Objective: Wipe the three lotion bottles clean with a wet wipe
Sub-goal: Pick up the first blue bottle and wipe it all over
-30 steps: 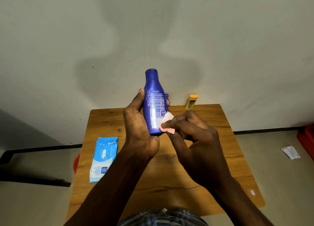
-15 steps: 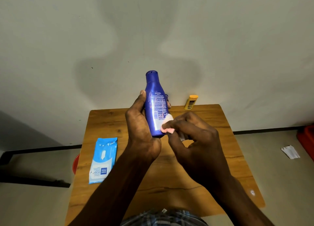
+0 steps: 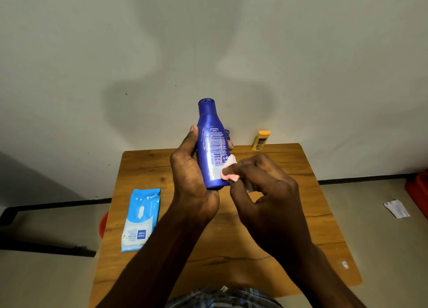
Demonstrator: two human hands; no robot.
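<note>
My left hand (image 3: 192,180) grips a tall blue lotion bottle (image 3: 210,136) upright above the wooden table (image 3: 308,205), thumb on its left side and fingers round the back. My right hand (image 3: 266,191) pinches a small folded wet wipe (image 3: 229,171) and presses it against the lower right of the bottle's label. A small yellow lotion bottle (image 3: 260,141) stands at the table's far edge, to the right. Part of another blue object (image 3: 227,132) peeks out behind the held bottle. I cannot tell what it is.
A light blue pack of wet wipes (image 3: 141,219) lies flat on the left part of the table. A red round object (image 3: 103,224) shows under the table's left edge. A scrap of paper (image 3: 396,208) lies on the floor at right, near a red item (image 3: 419,191).
The bottle has sunk slightly and turned a little in my left hand. The wipe in my right hand stays on the lower label, shifting only slightly.
</note>
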